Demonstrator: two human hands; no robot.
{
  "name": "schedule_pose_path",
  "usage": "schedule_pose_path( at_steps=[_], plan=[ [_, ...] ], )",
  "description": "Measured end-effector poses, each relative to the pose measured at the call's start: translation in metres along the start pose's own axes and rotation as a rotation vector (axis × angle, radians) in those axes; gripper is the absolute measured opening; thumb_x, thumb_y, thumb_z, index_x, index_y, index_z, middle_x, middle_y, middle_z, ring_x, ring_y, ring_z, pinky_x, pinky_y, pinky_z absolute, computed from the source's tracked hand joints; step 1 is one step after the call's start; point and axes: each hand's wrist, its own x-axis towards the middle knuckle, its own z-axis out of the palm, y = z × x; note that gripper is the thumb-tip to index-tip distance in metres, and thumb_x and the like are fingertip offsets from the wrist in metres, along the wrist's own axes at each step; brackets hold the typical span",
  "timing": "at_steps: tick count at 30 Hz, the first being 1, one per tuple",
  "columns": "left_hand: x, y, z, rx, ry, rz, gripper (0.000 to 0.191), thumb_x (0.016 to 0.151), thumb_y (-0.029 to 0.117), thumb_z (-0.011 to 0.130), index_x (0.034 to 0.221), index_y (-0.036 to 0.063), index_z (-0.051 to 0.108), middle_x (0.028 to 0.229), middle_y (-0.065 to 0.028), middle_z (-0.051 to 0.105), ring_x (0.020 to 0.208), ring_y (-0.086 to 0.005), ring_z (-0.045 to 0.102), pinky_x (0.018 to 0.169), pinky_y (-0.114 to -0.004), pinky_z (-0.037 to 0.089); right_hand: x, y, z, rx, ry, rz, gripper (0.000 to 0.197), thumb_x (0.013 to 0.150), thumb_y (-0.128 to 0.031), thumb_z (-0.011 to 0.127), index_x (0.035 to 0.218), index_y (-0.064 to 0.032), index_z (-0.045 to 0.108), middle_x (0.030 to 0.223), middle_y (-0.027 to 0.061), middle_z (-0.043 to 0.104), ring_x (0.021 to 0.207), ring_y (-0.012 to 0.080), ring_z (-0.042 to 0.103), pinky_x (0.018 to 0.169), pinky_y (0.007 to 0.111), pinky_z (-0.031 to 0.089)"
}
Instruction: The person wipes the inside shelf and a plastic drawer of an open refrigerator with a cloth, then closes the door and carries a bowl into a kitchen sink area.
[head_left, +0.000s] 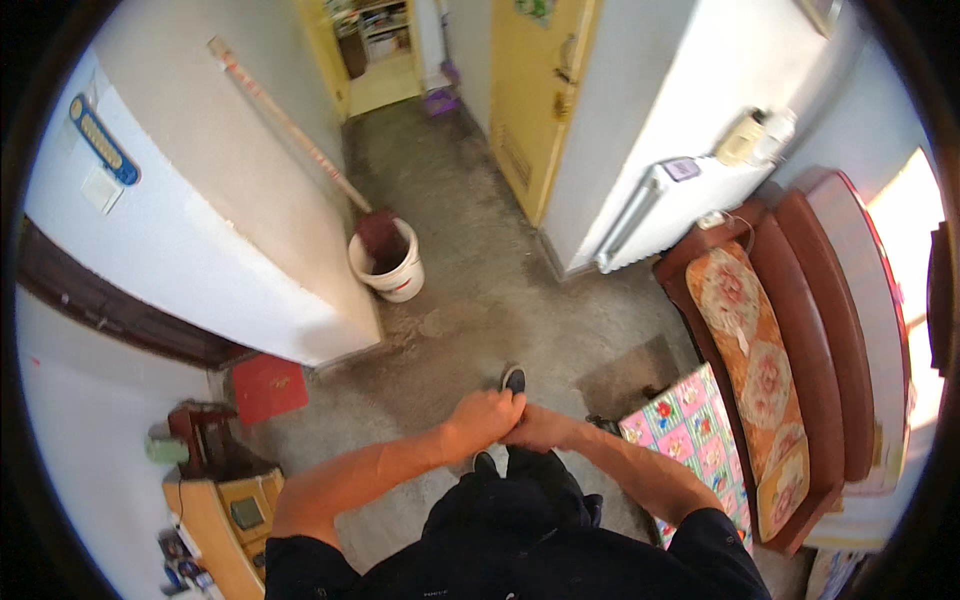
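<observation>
My left hand (486, 417) and my right hand (536, 426) meet in front of my body, above my dark shoes on the grey concrete floor (465, 330). They touch or clasp each other; whether anything small lies between them is hidden. Farther ahead, a white plastic bucket (405, 281) stands beside the wall corner. A mop's dark red head (379, 231) rests inside it, and the long wooden mop handle (300, 138) leans up against the wall. Neither hand is near the bucket.
At right are a brown sofa (814, 337) with floral cushions, a table with a patterned cloth (694, 435) and a white radiator (675, 199). A yellow door (525, 97) borders the passage ahead. A red mat (270, 386) and a wooden cabinet (217, 517) are at left.
</observation>
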Motion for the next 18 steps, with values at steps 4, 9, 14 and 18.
schedule_pose_path(
  at_steps=[4, 9, 14, 18],
  plan=[
    [0.036, -0.089, -0.010, 0.066, 0.031, -0.159, 0.014, 0.082, 0.009, 0.064, 0.092, 0.0039, 0.055, 0.074, -0.0127, 0.066, 0.069, -0.0294, 0.070, 0.056, -0.040, 0.056, 0.078, -0.066, -0.061, -0.258, 0.000, -0.077, 0.037, 0.086, -0.033, 0.072, 0.103, -0.0006, 0.068, 0.077, 0.0109, 0.066, 0.063, 0.0195, 0.062, 0.055, 0.036, 0.048],
    [0.077, -0.194, -0.084, 0.108, -0.051, -0.505, 0.016, 0.082, 0.010, 0.065, 0.095, 0.0013, 0.060, 0.081, -0.0213, 0.071, 0.076, -0.0352, 0.072, 0.061, -0.046, 0.057, 0.166, -0.195, -0.125, -0.827, 0.080, -0.402, 0.037, 0.084, -0.026, 0.068, 0.107, 0.0031, 0.067, 0.102, 0.0237, 0.071, 0.095, 0.0395, 0.069, 0.079, 0.046, 0.054],
    [0.084, -0.289, -0.129, -0.034, 0.104, -0.873, 0.027, 0.079, 0.010, 0.066, 0.102, -0.0025, 0.061, 0.085, -0.0247, 0.071, 0.085, -0.0417, 0.070, 0.074, -0.050, 0.056, 0.229, -0.305, -0.149, -1.017, 0.206, -0.689, 0.033, 0.087, -0.017, 0.062, 0.109, 0.0082, 0.058, 0.092, 0.0246, 0.071, 0.085, 0.0398, 0.070, 0.071, 0.046, 0.057],
    [0.083, -0.354, -0.153, -0.111, 0.203, -1.009, 0.030, 0.079, 0.013, 0.067, 0.103, -0.0051, 0.061, 0.090, -0.0292, 0.069, 0.089, -0.0454, 0.067, 0.078, -0.053, 0.054, 0.287, -0.370, -0.160, -1.207, 0.278, -0.937, 0.031, 0.089, -0.015, 0.059, 0.111, 0.0073, 0.053, 0.082, 0.0211, 0.070, 0.077, 0.0373, 0.071, 0.063, 0.047, 0.056]
  ],
)
